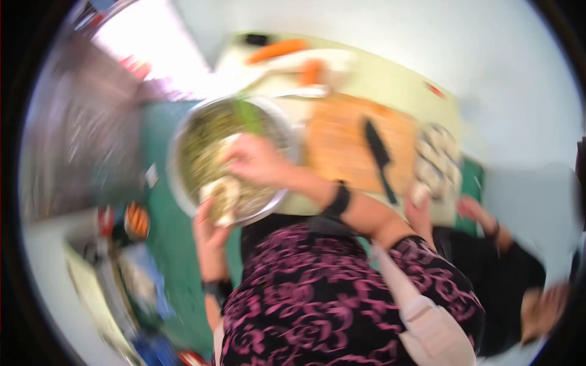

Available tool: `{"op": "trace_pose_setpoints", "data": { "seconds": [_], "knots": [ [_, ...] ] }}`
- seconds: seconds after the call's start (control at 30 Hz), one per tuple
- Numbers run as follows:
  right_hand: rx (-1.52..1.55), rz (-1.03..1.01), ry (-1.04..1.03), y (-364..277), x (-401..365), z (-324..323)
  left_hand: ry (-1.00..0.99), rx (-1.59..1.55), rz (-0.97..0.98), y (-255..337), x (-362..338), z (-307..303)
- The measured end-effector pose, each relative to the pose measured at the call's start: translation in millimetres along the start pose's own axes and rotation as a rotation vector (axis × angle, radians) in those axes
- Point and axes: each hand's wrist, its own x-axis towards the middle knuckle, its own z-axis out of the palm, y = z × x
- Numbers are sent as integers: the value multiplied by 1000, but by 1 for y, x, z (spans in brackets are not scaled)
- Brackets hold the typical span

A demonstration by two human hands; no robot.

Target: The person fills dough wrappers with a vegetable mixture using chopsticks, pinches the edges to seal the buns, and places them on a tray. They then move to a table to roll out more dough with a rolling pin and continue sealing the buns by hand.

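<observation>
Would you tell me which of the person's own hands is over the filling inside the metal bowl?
The right hand, reaching in from the right; the left hand is at the near rim of the bowl, by a pale wrapper.

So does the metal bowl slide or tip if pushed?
Probably heavy: the metal bowl looks well filled with green chopped mix, so likelier to slide than tip. Its rounded wall may let it rock; the left hand, holding a pale wrapper, is at the rim.

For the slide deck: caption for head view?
Blurred: left hand holds a pale wrapper at a metal bowl; right hand reaches into the green filling.
</observation>
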Motion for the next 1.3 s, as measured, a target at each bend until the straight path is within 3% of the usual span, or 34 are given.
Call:
{"op": "trace_pose_setpoints", "data": {
  "seconds": [0.03, 0.07, 0.1, 0.13, 0.5, 0.87, 0.97, 1.0, 1.07, 1.1, 1.17, 1.3],
  "knots": [
    [202, 290, -194, 0, -7, -8, 7, 45, 37, 1, 5, -3],
    [198, 358, -341, -2, -14, -12, -72, -25, -68, 10, 2, -8],
    [201, 296, -342, 11, -24, -5, -16, -87, -105, 14, 5, -5],
    [285, 364, -365, 7, -30, -5, -42, -132, -180, 14, 3, 0],
    [376, 393, -150, 0, -51, -21, -55, -140, -359, 3, 20, 41],
    [452, 400, -142, 6, -57, -22, -21, -82, -302, -1, 16, 40],
    [589, 308, -162, 9, -58, -16, 33, 182, -111, -6, 15, 37],
    [475, 257, -165, 14, -59, -9, 106, 161, -98, -7, 11, 36],
    [583, 400, -221, 4, -54, -19, 60, 161, -59, -15, 9, 46],
    [649, 431, -133, 3, -54, -15, 23, 96, -106, -13, 10, 42],
    [544, 430, -120, 2, -57, -12, -5, 39, -146, -13, 9, 43],
    [637, 455, -136, 0, -57, -10, 4, -31, -174, -12, 2, 42]
  ]
}}
